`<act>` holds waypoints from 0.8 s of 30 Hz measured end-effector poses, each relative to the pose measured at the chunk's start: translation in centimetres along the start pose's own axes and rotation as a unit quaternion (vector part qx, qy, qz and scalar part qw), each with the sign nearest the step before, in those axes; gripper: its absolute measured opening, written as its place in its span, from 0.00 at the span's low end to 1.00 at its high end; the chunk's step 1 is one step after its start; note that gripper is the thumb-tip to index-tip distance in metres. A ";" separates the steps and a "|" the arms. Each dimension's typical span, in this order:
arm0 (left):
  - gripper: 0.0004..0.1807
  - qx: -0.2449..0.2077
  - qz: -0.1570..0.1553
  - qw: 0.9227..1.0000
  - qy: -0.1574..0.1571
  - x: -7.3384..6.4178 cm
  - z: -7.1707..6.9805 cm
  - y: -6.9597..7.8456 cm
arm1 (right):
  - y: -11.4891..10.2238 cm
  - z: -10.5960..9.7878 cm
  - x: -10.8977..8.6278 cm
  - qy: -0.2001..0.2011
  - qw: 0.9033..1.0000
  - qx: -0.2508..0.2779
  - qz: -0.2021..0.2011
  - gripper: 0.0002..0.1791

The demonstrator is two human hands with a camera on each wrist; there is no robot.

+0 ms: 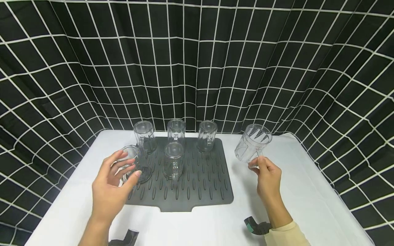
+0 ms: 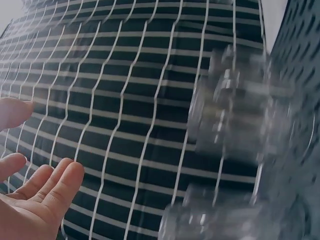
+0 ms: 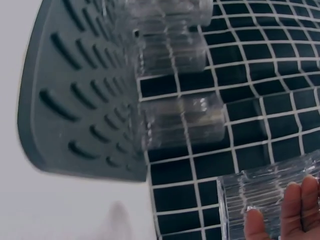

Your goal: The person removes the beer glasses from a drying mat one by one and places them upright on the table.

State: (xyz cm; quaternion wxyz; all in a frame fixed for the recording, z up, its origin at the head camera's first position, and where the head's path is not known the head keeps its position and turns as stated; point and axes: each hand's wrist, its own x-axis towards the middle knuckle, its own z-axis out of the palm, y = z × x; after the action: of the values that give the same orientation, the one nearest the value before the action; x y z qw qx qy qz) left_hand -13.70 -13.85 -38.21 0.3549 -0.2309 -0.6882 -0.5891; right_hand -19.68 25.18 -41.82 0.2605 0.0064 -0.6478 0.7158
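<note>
My right hand (image 1: 268,177) pinches the handle of a clear glass mug (image 1: 253,143), lifted and tilted beside the mat's right edge. In the right wrist view this mug (image 3: 260,187) lies at the lower right behind my fingers. My left hand (image 1: 110,186) is raised at the mat's left side, fingers spread and gently bent, with nothing gripped. It partly covers the front-left glass mug (image 1: 144,174) in the head view. The left wrist view shows the fingers (image 2: 65,185) apart from the blurred mugs. Another front mug (image 1: 173,165) stands at mid-mat, its handle towards me.
Three more clear mugs, at left (image 1: 146,138), middle (image 1: 176,130) and right (image 1: 207,136), line the back of the grey ridged drying mat (image 1: 200,196). A white table (image 1: 307,191) lies under it. Black cloth with a white grid (image 1: 215,68) surrounds the table's back and sides.
</note>
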 end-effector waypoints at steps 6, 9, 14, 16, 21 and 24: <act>0.41 0.009 -0.047 0.997 0.056 -0.1 -2.6 0.3 | 1.1 -0.3 1.3 0.001 0.999 -0.038 0.032 0.24; 0.41 0.051 -0.086 0.992 0.080 -0.5 -3.6 0.5 | 1.7 -0.3 2.0 0.000 0.999 -0.033 0.039 0.23; 0.41 0.111 -0.123 0.980 0.110 -1.3 -5.2 0.1 | 2.5 -0.3 3.2 0.004 0.999 -0.028 0.044 0.21; 0.41 0.117 -0.134 0.977 0.116 -1.6 -5.8 -0.3 | 2.9 -0.3 3.7 0.011 0.999 -0.021 0.046 0.21; 0.43 0.072 -0.159 0.978 0.118 -2.2 -6.9 -2.1 | 3.8 -0.3 4.8 0.026 0.998 -0.008 0.053 0.20; 0.44 0.087 -0.175 0.976 0.095 -2.8 -7.3 -3.4 | 4.3 -0.3 5.2 0.025 0.998 -0.012 0.062 0.20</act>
State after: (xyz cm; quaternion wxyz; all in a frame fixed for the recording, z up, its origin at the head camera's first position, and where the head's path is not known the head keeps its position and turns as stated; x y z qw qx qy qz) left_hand -12.81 -21.34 -42.17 0.3293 -0.0182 -0.7296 -0.5991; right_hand -25.76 27.25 -44.05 0.2319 -0.0544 -0.6491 0.7225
